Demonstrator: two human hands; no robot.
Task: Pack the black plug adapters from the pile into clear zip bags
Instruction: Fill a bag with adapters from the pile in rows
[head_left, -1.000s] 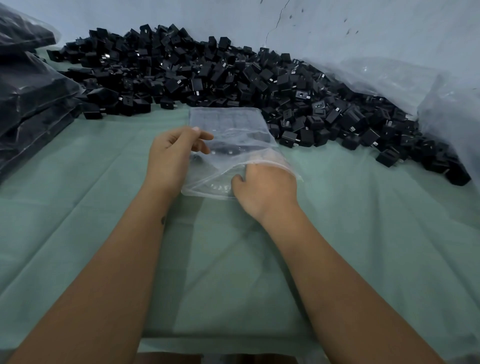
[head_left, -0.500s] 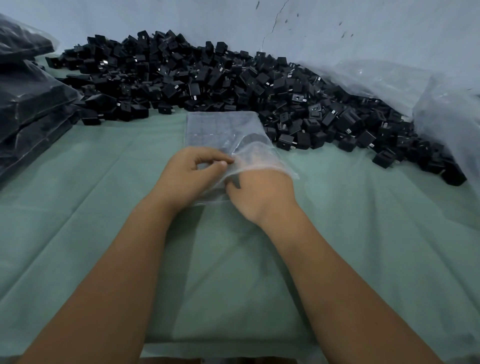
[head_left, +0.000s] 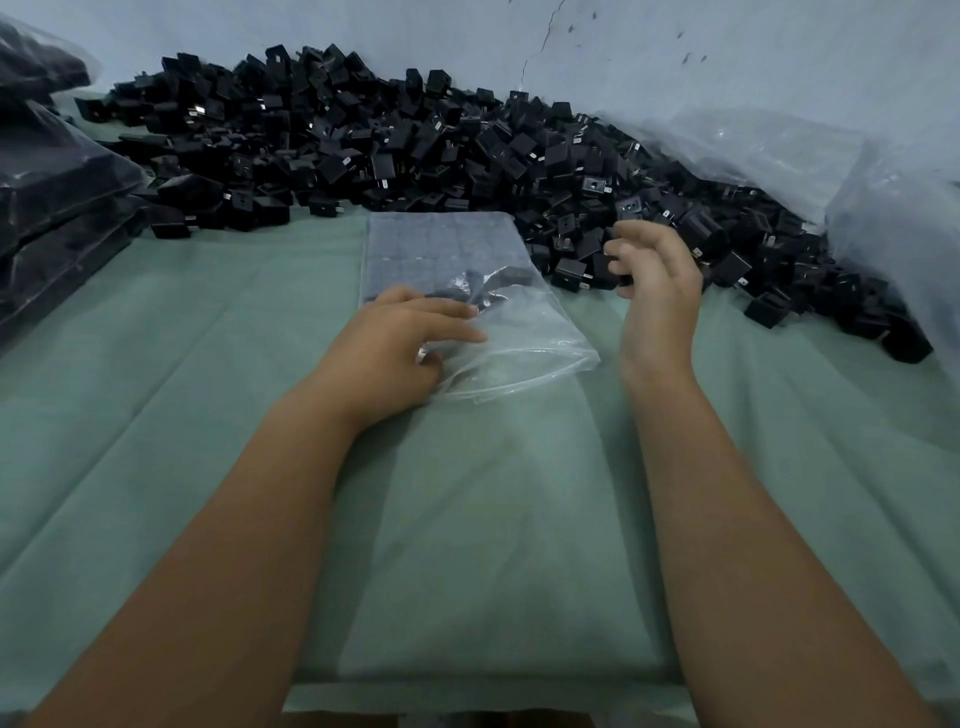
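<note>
Cloth (head_left: 156, 395), pale green and creased in long folds, covers the whole tabletop, and along its far edge I see the pile of adapters (head_left: 395, 150): small hard black cubes, matte, with metal prongs glinting here and there. Stacks of filled bags (head_left: 57, 208) sit at the far left corner; loose crumpled plastic sheeting (head_left: 779, 156) lies at the far right.

What has changed: half a second ago both my hands were together on the mouth of the zip bag (head_left: 514, 338). Now my right hand (head_left: 655, 270) has left it and is out at the near fringe of the pile, fingers curled; whether it already holds an adapter I cannot tell. My left hand (head_left: 400, 348) stays on the bag, pinching the near lip so the thin, glossy film stands open. I judge the bag ready for loading. It lies in the middle of the tabletop over a flat stack of empty bags (head_left: 436, 244), with something dark already inside.
</note>
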